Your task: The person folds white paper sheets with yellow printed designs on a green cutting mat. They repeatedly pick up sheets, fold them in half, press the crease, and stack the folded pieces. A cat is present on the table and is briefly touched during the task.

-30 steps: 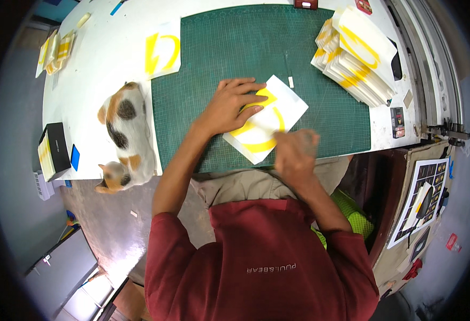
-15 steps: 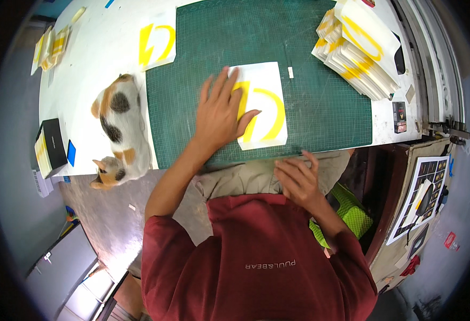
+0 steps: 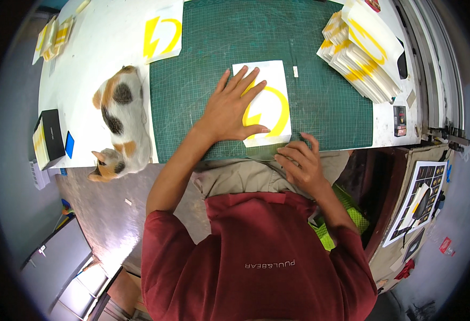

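A small workshop for paper goods, as I view it remotely. The large gridded cutting mat (image 3: 328,120) on the white tabletop (image 3: 71,104) marks it as such, with a yellow-and-white paper piece (image 3: 269,104) lying on it. Right of the mat I note a thick stack of similar pieces (image 3: 360,72) and, farther right, long metal rails (image 3: 438,80). A cat (image 3: 122,109) left of the mat adds a homely note; whether a house adjoins, I cannot tell.
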`<state>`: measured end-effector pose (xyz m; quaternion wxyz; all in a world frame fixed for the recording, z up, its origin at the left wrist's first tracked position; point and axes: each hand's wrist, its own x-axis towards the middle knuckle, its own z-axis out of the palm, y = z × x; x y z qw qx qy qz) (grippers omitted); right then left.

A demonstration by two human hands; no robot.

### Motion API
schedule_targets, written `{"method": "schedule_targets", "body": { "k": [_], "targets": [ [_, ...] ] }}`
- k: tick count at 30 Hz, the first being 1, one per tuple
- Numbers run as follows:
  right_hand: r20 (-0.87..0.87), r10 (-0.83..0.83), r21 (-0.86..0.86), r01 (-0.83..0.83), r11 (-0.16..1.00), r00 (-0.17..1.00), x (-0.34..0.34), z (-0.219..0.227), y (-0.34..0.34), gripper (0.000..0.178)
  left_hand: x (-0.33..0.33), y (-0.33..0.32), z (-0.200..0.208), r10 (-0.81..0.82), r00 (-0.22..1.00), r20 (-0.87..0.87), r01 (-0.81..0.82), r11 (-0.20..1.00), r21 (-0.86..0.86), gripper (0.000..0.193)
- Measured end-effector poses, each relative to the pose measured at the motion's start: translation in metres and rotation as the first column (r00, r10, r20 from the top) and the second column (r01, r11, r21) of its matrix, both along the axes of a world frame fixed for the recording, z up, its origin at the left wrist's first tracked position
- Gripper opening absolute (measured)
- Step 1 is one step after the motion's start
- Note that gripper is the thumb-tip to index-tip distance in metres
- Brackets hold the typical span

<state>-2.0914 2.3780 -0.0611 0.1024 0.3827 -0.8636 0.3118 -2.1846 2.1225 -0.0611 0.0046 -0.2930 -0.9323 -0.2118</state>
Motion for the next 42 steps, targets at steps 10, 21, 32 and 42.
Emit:
{"method": "schedule_targets", "body": {
  "k": [10, 21, 32, 42],
  "targets": [
    [-0.121, -0.078, -0.042, 0.074, 0.996, 0.990, 0.013, -0.005, -0.001, 0.026, 0.000, 0.000, -0.002, 0.006, 1.000, -0.008, -0.006, 1.000, -0.004, 0.099],
    [-0.181, -0.178, 0.051, 0.190, 0.980, 0.967, 0.020, -0.012, -0.011, 0.031, 0.001, -0.002, -0.004, 0.007, 1.000, -0.014, -0.007, 1.000, -0.009, 0.099],
    [0.045, -0.043, -0.096, 0.047, 0.994, 0.998, -0.052, 0.001, -0.006, 0.028, -0.004, -0.008, -0.014, -0.030, 1.000, -0.003, 0.029, 0.998, -0.048, 0.097],
    [0.062, -0.220, -0.077, 0.225, 0.971, 0.973, -0.048, -0.009, 0.013, 0.026, -0.006, -0.014, -0.005, -0.105, 0.986, 0.131, 0.109, 0.994, -0.029, 0.129]
  ]
}}
